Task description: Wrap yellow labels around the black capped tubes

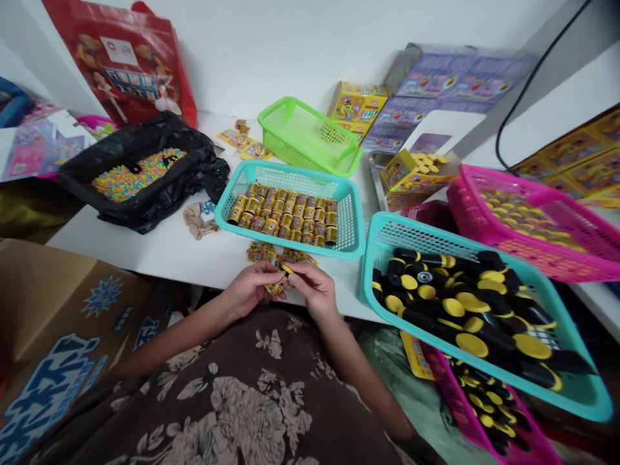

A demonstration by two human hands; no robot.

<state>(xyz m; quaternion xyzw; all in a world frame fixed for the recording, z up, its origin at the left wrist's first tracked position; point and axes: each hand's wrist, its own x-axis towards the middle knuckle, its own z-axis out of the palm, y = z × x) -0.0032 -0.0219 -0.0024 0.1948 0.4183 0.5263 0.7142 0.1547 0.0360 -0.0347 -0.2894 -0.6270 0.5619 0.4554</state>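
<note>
Our grip is two-handed and closed: the left hand and the right hand pinch a small yellow printed piece between thumbs and fingers. We hold it low, at the front edge of the tabletop, probably so both thumbs can manage something so little in close sight. Our fingers cover much of it, so we cannot tell whether it is flat or wrapped round something. Loose printed pieces lie just beyond our hands, presumably for short reaches. Behind them, the nearer turquoise basket keeps printed cylinders in rows, perhaps for easy counting. To our right, the larger turquoise basket holds black-and-yellow pieces jumbled, its walls keeping them from rolling off.
</note>
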